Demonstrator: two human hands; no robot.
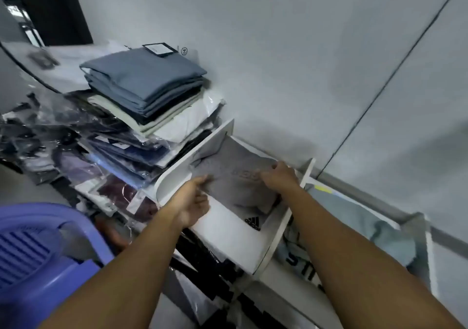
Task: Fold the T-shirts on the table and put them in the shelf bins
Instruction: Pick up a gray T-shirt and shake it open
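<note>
Bare forearms (121,273) reach ahead; left hand (193,198) and right hand (278,177), apart, pinch the folded grey fabric T-shirt (235,174) inside the white shelf bin (174,177). A careless release may unfold it.

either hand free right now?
No: the left hand and right hand both grip the folded grey T-shirt in the white bin.

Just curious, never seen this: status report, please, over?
Left hand and right hand both grip the grey T-shirt. Shirt folded, inside the white bin. Bin walls close on both sides, nothing blocking.
</note>
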